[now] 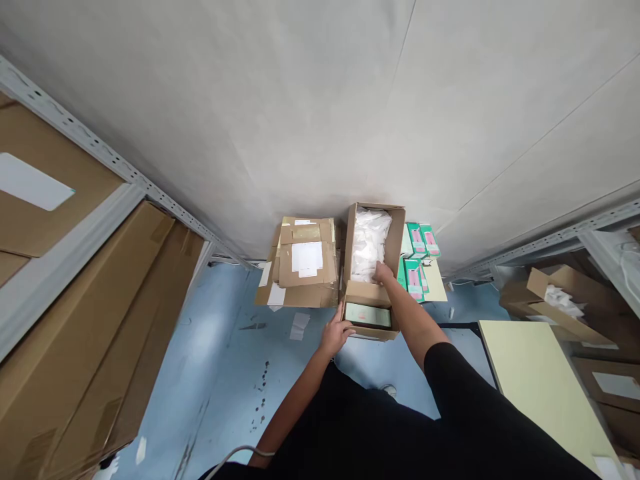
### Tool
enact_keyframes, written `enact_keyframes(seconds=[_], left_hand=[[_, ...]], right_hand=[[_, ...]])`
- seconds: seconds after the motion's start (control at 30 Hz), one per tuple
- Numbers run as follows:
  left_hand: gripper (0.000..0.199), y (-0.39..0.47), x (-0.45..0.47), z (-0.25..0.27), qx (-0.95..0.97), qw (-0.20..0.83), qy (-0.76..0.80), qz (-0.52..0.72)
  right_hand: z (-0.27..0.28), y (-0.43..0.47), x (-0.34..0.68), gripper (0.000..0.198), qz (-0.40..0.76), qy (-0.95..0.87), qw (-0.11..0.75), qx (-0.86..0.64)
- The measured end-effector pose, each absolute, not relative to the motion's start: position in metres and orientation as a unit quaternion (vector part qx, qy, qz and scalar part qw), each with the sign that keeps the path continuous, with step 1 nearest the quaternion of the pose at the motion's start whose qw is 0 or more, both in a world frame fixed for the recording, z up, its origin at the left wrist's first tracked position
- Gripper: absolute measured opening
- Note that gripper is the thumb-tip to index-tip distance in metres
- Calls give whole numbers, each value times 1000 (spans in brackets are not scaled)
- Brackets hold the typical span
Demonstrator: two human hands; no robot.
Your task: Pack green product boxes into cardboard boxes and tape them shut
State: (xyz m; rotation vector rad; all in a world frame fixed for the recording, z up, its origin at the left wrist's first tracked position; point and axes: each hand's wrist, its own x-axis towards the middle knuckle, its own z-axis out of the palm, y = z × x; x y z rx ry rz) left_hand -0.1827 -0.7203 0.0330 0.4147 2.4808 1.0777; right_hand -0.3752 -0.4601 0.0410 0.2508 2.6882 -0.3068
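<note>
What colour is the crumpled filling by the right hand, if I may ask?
The filling is white, clearest in the head view.

- Open box: brown cardboard, matt and dry-looking.
- Wadding inside it: thin white paper or a paper-like sheet, crumpled.
- Pale green pack: smooth-faced.
- Flattened cartons: matt brown cardboard, with labels of plain white paper.
- Small green-and-pink boxes: smooth printed card.
- Sleeve: matt black cloth.
- Shelf frame: pale painted metal, perforated.
- Wall: matt grey, faintly mottled, with fine seams.
- Floor: smooth blue, softly glossy, scuffed.
- Table top: smooth, pale yellow.
</note>
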Motion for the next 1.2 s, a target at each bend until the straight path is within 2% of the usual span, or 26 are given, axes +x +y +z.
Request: enact_keyframes(seconds=[0.13, 0.2, 0.3, 0.43, 0.5, 0.63, 0.73, 0.83, 0.93, 1.07, 1.2], left_hand=[[9, -722, -185, 35, 150, 195, 887, 391], [9, -722, -186, 39, 148, 193, 889, 389], [10, -720, -187, 51, 141, 186, 895, 380], [13, -714, -186, 70, 138, 165, 902, 373], [15, -707, -185, 80, 147, 152, 902, 376], [18, -682, -183, 96, 170, 134, 900, 380], [18, -650, -177, 106, 191, 133, 899, 372], [16, -606, -165, 113, 212, 134, 904, 345], [14, -553, -146, 114, 250, 139, 903, 320], [12, -471, -113, 107, 328, 145, 880, 312], [12, -386, -78, 100, 407, 163, 844, 309]], right_hand=[[54, -461, -375, 43, -91, 965, 210, 125], [65, -457, -374, 42, -101, 971, 172, 128], [83, -450, -368, 40, -139, 980, 74, 120], [111, -440, -341, 36, -251, 958, -109, 91], [124, -434, -315, 36, -307, 934, -165, 74], [136, -414, -242, 38, -367, 913, -166, 61], [131, -387, -184, 38, -380, 919, -99, 42], [122, -349, -130, 55, -380, 924, -21, 27], [120, -303, -82, 70, -383, 920, 5, 79], [122, -236, -16, 63, -394, 905, -32, 155], [125, -174, 56, 71, -401, 879, -128, 223]])
